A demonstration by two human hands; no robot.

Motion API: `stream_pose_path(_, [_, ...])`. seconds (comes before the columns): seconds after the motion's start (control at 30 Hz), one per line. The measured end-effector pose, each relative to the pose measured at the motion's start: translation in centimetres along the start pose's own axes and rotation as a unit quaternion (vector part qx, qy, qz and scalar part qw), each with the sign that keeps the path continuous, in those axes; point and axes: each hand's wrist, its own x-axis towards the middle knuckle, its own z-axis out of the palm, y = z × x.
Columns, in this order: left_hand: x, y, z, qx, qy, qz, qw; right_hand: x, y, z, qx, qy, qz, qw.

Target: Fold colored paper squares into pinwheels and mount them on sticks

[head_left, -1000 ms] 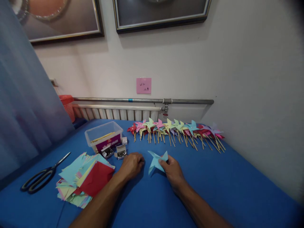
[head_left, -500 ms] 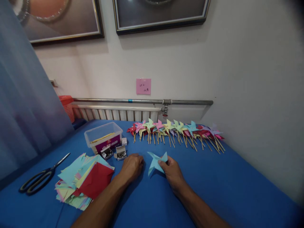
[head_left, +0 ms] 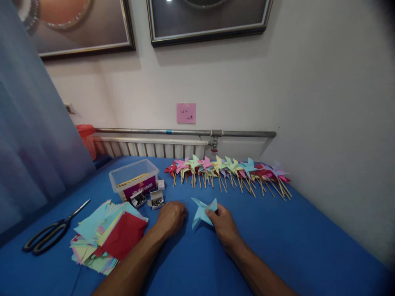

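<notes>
- scissors (head_left: 46,237) lie at the far left of the blue surface (head_left: 293,242), black handles toward the person.
- beside them a loose stack of coloured paper squares (head_left: 108,236), red sheet on top.
- behind the stack — a clear plastic box (head_left: 134,179) and two small open boxes of pins (head_left: 148,200).
- left hand (head_left: 170,217) rests knuckles-up on the surface, fingers curled under; whether it holds anything cannot be told.
- light blue paper pinwheel (head_left: 201,211) sits just right of it, near the middle of the surface, partly lifted.
- right hand (head_left: 224,224) pinches the pinwheel's right edge between thumb and fingertips.
- the pinwheel looks very light, thin and easily creased — best held gently near the centre where the folded points meet, not by a blade tip.
- along the wall, a row of finished pinwheels on sticks (head_left: 228,170).
</notes>
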Motion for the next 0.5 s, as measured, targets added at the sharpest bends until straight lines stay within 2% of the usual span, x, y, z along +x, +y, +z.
stream_pose_path(0.2, [0.0, -0.3, 0.2, -0.012, 0.017, 0.009, 1.000, 0.0, 0.0, -0.1, -0.016, 0.012, -0.004, 1.000])
stream_pose_path(0.3, [-0.1, 0.0, -0.2, -0.103, 0.065, 0.008, 0.993, 0.1, 0.1, -0.1, -0.012, 0.015, -0.007, 1.000])
stream_pose_path(0.37, [-0.2, 0.6, -0.7, -0.214, 0.097, 0.018, 0.972, 0.2, 0.2, 0.0, -0.003, 0.010, -0.009, 1.000])
stream_pose_path(0.5, [-0.5, 2.4, -0.8, -0.396, 0.136, 0.059, 0.906, 0.3, 0.5, 0.1, 0.009, 0.016, -0.013, 1.000])
